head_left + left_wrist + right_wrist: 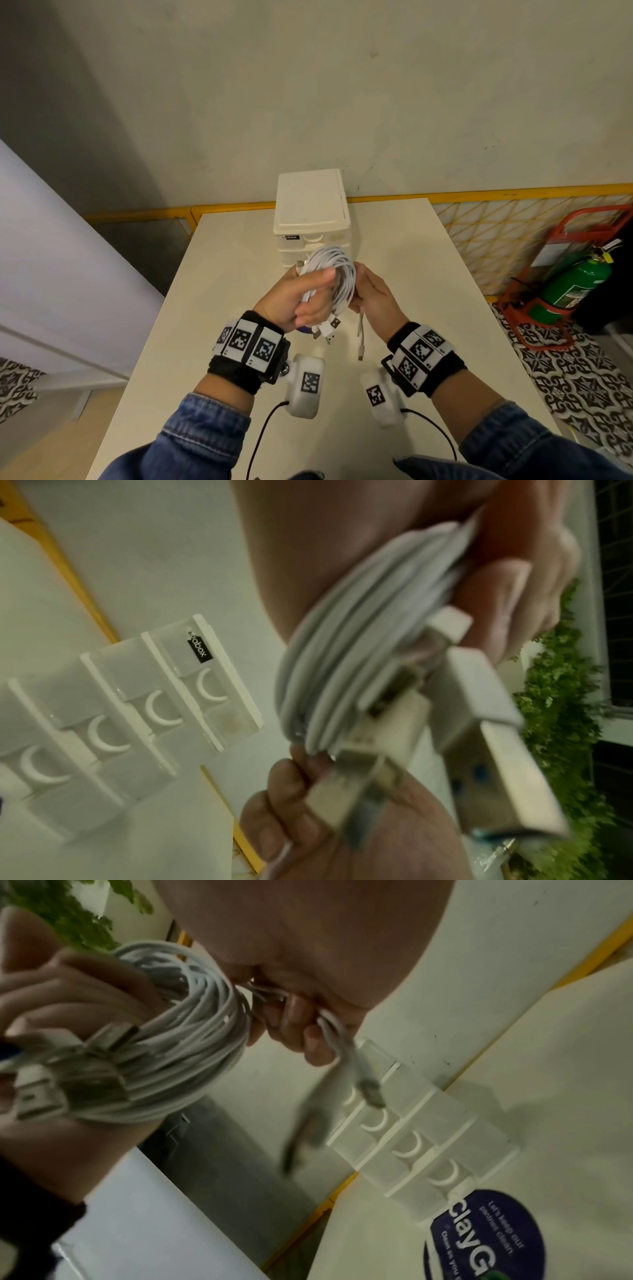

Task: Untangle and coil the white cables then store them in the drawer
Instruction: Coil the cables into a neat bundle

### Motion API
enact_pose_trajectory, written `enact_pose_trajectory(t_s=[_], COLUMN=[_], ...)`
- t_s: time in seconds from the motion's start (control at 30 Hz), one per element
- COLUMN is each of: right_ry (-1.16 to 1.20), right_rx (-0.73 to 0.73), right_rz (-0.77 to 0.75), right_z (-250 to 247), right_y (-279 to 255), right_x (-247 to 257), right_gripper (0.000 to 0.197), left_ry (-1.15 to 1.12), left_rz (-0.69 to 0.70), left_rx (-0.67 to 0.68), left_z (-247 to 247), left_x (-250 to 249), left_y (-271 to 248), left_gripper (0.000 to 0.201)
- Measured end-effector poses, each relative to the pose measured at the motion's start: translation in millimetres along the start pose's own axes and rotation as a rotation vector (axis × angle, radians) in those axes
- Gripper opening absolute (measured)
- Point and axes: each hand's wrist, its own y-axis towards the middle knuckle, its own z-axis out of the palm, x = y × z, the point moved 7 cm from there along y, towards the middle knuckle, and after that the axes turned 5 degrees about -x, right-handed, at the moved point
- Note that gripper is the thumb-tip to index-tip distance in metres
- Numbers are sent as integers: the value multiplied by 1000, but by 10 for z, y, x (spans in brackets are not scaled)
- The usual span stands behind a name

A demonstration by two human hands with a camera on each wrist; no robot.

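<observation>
A coil of white cables [334, 274] is held above the table in front of the white drawer unit [312, 219]. My left hand [301, 301] grips the coil [346, 653], its fingers wrapped round the loops, with several USB plugs [479, 739] sticking out below. My right hand [371, 294] pinches the cables' loose ends [342, 1047] at the coil's right side; small plugs [361, 342] dangle beneath it. The coil [178, 1047] also fills the left of the right wrist view. The drawers [143, 704] all look closed.
The white table [428, 308] carries a round blue sticker [489, 1240] in front of the drawer unit. A yellow rail [479, 193] runs behind the table. A green extinguisher [575, 284] in a red stand sits on the floor at right.
</observation>
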Motion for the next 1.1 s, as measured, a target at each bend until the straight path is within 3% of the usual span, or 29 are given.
enact_pose_trajectory(t_s=[0.1,0.23,0.33,0.53,0.67,0.8,0.93,1.1], right_ry=[-34,30,67,185,134,-15,-62,80], right_rx=[36,9,-2,79,-25,-117,-117,-77], right_rz=[73,229,244,166,131,59,6,24], right_z=[56,31,33,109,63,-58,-62,-31], right_y=[1,-10,-27,-36,11,28,33,30], right_x=[-39,-145,-177,-37,-43,12,111,92], right_gripper=[61,65,77,81,63,37,35,37], left_ry=[54,63,58,55,103,103,66,-60], left_rz=[60,76,71,67,73,12,8,147], left_rx=[-50,-100,-138,-295,-381,-600,-678,-737], left_z=[-57,-105,-156,-295,-333,-485,-455,-414], left_x=[-12,2,36,97,93,137,120,16], left_y=[14,24,34,34,10,-37,-11,8], left_gripper=[66,61,58,48,40,20,12,9])
